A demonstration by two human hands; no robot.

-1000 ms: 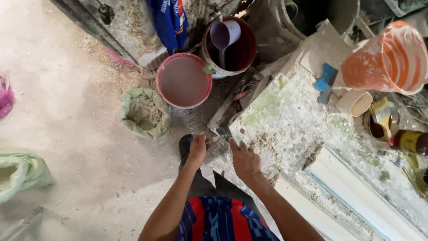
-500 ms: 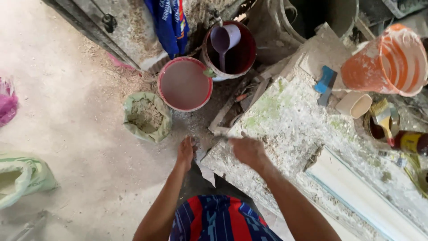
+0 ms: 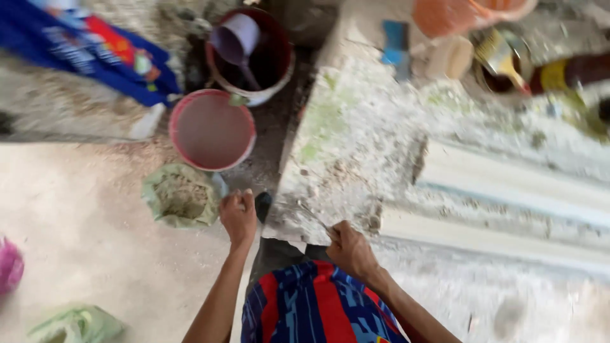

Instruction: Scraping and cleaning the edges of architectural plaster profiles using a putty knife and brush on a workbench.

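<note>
At the slab's [image 3: 356, 146] near corner, a thin tool [image 3: 314, 218] is gripped by the right hand [image 3: 348, 249]; the left hand [image 3: 238, 216] is closed, contents unclear, beside the open sack [image 3: 181, 197].

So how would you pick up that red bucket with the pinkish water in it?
Probably with both hands on the rim of the red bucket, coming from above on opposite sides. It stands upright and looks nearly full, and no handle shows, so a level two-sided lift would likely keep it from spilling.
</note>
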